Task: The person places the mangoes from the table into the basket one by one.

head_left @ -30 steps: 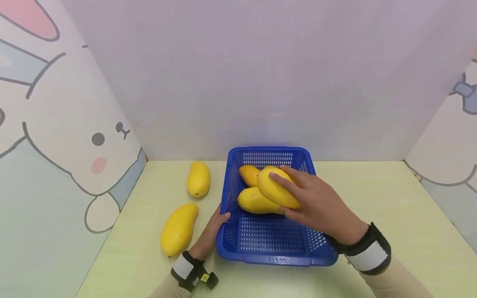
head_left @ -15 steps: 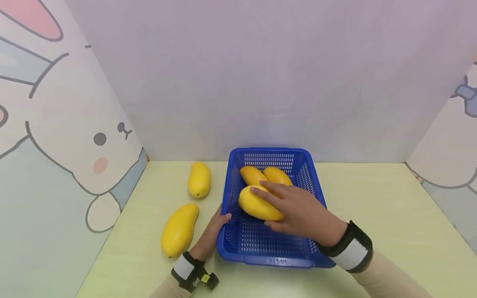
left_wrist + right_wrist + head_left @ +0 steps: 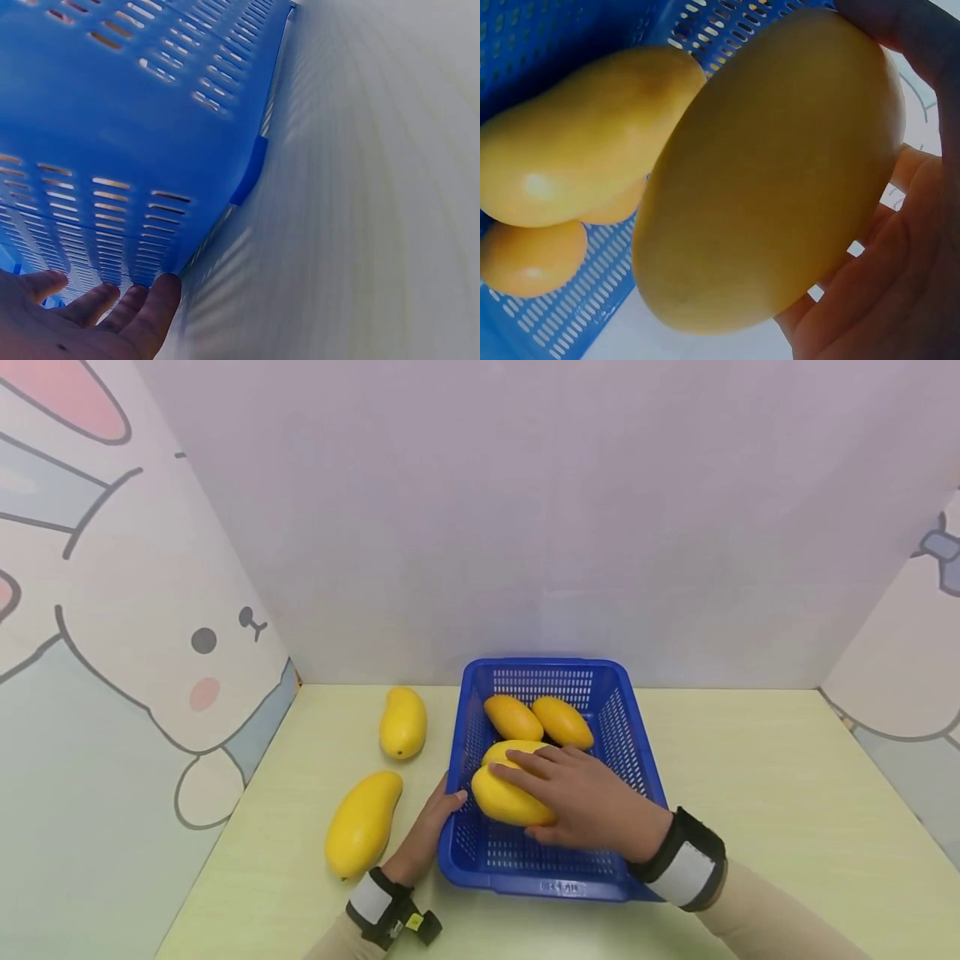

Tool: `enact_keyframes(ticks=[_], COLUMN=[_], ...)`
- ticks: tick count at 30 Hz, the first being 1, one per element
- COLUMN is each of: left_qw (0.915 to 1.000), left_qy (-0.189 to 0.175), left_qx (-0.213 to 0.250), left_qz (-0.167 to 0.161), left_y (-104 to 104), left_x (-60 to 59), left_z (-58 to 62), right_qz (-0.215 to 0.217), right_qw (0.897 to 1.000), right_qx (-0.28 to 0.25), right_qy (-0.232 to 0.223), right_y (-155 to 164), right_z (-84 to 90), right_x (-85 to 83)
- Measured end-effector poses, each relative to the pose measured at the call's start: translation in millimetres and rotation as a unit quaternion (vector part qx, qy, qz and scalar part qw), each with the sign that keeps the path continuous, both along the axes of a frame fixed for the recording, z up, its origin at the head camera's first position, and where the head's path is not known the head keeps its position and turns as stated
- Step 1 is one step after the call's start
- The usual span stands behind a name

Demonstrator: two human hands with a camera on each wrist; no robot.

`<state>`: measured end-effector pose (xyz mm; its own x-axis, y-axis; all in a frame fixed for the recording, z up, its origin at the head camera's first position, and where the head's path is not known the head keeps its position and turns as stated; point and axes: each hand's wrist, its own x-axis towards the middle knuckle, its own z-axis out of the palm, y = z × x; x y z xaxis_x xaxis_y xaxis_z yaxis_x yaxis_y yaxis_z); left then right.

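While two loose mangoes sit on the table (image 3: pixel 750 793) at left, both hands work at the blue basket (image 3: pixel 645 752). Near-left mango (image 3: pixel 362 822) lies well left of the basket; far-left mango (image 3: pixel 402 722) sits further back, near the basket's far-left corner, not touching it. Left hand (image 3: pixel 427 831) rests against the basket's left outer wall, fingers straight and relaxed, fingertips (image 3: pixel 161 292) touching the wall at its base in the wrist view. Inside the basket: two orange-yellow mangoes (image 3: pixel 536 720) side by side at the far end, one yellow mango (image 3: pixel 513 749) mid-basket. Right hand (image 3: pixel 585 802) grips the held mango (image 3: pixel 508 797), fingers curled over the top, thumb on the near side. Held mango is over the basket's near-left area, overlapping the mid-basket mango. Contact with the basket floor: cannot tell.
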<state>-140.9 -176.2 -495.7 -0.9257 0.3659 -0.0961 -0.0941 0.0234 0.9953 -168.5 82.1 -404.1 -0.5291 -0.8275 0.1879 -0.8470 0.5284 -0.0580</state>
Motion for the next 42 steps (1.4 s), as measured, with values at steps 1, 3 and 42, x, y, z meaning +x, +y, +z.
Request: enact_keyframes(ticks=[1, 3, 42], left_qw=[1.0, 1.0, 0.9999], left_qy=[0.001, 0.003, 0.006], left_qx=[0.001, 0.001, 0.014], left_qz=[-0.001, -0.002, -0.002], left_y=[0.0, 0.0, 0.1], left_x=[-0.1, -0.1, -0.4], left_z=[0.0, -0.3, -1.5], right_qz=[0.001, 0.001, 0.037], right_qw=[1.0, 1.0, 0.992], right_qx=[0.005, 0.016, 0.117], right_qy=[-0.003, -0.009, 0.003], right_y=[-0.3, -1.0, -19.8], right_z=[-1.1, -3.3, -21.6], right_x=[0.0, -0.3, -1.0])
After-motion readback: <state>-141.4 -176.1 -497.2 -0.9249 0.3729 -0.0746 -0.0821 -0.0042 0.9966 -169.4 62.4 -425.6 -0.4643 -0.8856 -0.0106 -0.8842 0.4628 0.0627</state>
